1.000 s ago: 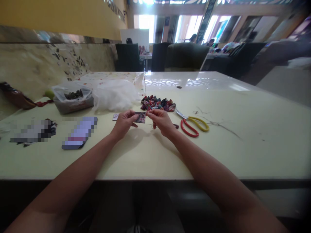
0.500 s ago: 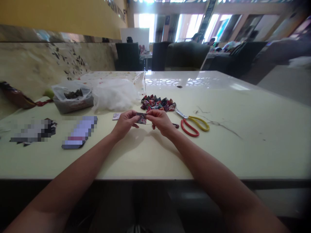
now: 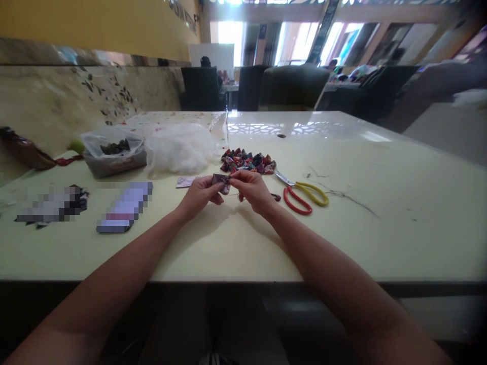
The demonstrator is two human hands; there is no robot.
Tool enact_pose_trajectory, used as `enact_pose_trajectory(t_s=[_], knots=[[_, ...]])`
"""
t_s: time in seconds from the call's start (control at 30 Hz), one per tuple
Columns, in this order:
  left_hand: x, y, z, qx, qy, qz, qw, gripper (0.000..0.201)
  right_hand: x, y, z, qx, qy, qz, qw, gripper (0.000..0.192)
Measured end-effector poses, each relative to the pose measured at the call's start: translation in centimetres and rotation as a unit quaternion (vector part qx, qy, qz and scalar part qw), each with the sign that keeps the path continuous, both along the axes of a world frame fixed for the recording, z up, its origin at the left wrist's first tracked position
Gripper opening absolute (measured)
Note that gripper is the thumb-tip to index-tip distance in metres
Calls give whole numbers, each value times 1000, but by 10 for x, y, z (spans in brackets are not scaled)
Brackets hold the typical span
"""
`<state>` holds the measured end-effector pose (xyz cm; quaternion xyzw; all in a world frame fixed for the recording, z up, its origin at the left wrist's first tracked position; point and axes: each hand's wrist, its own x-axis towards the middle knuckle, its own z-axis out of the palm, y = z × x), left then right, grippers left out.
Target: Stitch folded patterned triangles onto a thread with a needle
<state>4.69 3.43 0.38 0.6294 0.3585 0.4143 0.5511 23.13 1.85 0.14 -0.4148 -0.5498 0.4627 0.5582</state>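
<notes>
Both hands, left hand point(image 3: 198, 193) and right hand point(image 3: 251, 188), pinch a small patterned fabric piece point(image 3: 221, 181) together above the bench point(image 3: 342, 238), near the scissors point(image 3: 304, 195).

Two flat items point(image 3: 85, 205) on the table's left are pixelated beyond recognition, the fabric piece point(image 3: 221, 182) is largely covered by fingertips, and both elbows are cut off below

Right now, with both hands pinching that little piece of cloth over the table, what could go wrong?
1. The cloth piece is small, gripped only by the fingertips of the left hand and right hand; it may slip.
2. The scissors lie just beside the right hand; a careless move could bump them.
3. Loose threads on the table might catch.
</notes>
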Motion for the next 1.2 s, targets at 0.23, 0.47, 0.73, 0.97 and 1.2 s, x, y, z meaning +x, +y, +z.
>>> enact_pose_trajectory(t_s=[0.23, 0.47, 0.73, 0.97, 1.2], knots=[[1, -1, 1, 6, 0, 11, 1000, 41, 0, -1, 1, -8, 0, 2, 1000, 27], [0, -1, 0, 9, -1, 8, 1000, 39, -1, -2, 2, -9, 3, 15, 1000, 30], [0, 0, 0, 9, -3, 2, 1000, 36, 1, -1, -1, -6, -11, 9, 1000, 28], [0, 1, -2, 9, -3, -6, 1000, 36, 2, 0, -1, 3, -23, 8, 1000, 28], [-1, 1, -2, 9, 4, -8, 1000, 43, 1, -1, -1, 6, -32, 2, 999, 31]])
